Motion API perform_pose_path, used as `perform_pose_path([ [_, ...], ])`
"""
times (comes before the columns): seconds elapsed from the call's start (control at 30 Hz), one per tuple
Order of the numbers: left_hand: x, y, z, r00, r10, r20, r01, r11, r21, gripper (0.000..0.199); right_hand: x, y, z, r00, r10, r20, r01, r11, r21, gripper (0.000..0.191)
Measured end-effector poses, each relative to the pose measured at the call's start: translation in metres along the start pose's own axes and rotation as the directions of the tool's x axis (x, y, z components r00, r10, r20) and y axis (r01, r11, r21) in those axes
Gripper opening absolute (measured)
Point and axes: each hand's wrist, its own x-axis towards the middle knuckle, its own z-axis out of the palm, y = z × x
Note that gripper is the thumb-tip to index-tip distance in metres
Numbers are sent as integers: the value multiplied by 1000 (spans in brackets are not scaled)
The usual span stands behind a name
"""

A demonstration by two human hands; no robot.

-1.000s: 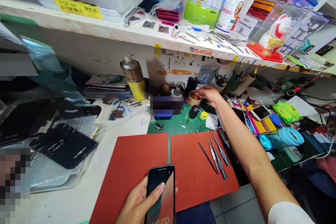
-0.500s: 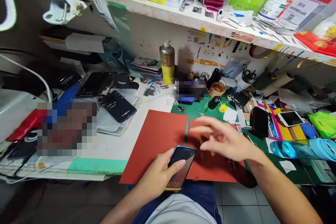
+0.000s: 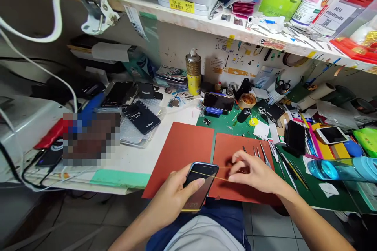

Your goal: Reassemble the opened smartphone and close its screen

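Left hand [image 3: 173, 194]: gripped phone [image 3: 198, 197] at six o'clock, seemingly stiff, slick, fragile, best held by edges. Thin band [image 3: 218, 178]: ran taut toward three o'clock, apparently light, elastic. Right hand [image 3: 250, 170], four o'clock: fingers held band.

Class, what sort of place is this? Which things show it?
Likely a phone repair bench: slim tools lie on a red mat, a smartphone is in the left hand, and another phone stands propped behind.
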Motion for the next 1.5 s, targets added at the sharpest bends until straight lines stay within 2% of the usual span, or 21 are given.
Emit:
perform_pose_path([
  [0.1,1,-4,-7,997,-70,-34,54,934,-352,40,-23,27,-9,985,102,-143,-53,950,308,21],
  [0.17,1,-7,-4,991,-113,-75,63,874,-481,43,-32,39,-5,959,52,-280,140,770,623,13],
  [0.23,1,-9,7,982,-153,-113,64,826,-560,47,-31,44,9,904,41,-425,352,492,797,39],
  [0.3,1,-11,21,969,-191,-155,57,788,-613,50,-21,43,29,852,126,-508,454,302,838,78],
  [0.37,1,-12,33,957,-197,-212,20,776,-631,52,-5,37,49,810,238,-537,487,239,840,92],
  [0.43,1,-14,40,953,-175,-246,-16,784,-620,52,9,30,65,804,274,-527,484,211,849,89],
  [0.53,3,-15,41,972,-150,-180,25,831,-556,51,18,20,72,893,127,-432,393,245,886,94],
  [0.63,5,-15,41,980,-160,121,197,879,-434,49,18,14,66,988,-117,-104,149,496,855,113],
  [0.7,5,-16,47,934,-168,315,276,900,-338,45,19,12,62,971,-189,149,45,751,658,114],
  [0.8,1,-23,63,922,-207,326,300,915,-268,28,24,8,65,939,-276,206,210,933,293,88],
  [0.93,-4,-30,76,883,-281,376,417,837,-354,24,21,3,69,893,-433,120,430,901,50,47],
  [1.03,3,-25,75,817,-348,459,549,711,-439,31,0,6,63,809,-574,123,546,813,204,33],
  [1.1,8,-20,73,826,-354,438,555,642,-529,35,-19,15,60,783,-621,42,565,738,369,23],
  [1.13,9,-18,72,849,-355,391,527,616,-586,38,-27,22,61,793,-606,-69,569,696,438,18],
  [1.17,9,-16,72,873,-358,330,486,593,-642,40,-34,29,64,811,-511,-283,579,640,505,19],
  [1.2,8,-15,73,894,-363,264,438,576,-690,43,-39,36,68,783,-339,-521,613,559,558,21],
  [1.27,3,-14,77,923,-365,119,322,567,-758,50,-41,48,79,729,-121,-674,632,496,595,22],
  [1.33,-2,-16,81,938,-345,-16,219,630,-745,56,-37,52,87,723,95,-684,581,450,678,32],
  [1.4,-6,-20,79,948,-296,-119,158,759,-632,54,-30,50,87,779,233,-582,447,443,777,47],
  [1.47,-9,-24,73,970,-228,-91,173,899,-403,50,-25,43,78,887,227,-401,238,521,820,60],
  [1.5,-9,-26,69,980,-197,10,194,950,-244,47,-23,38,73,940,187,-287,125,592,796,68],
])
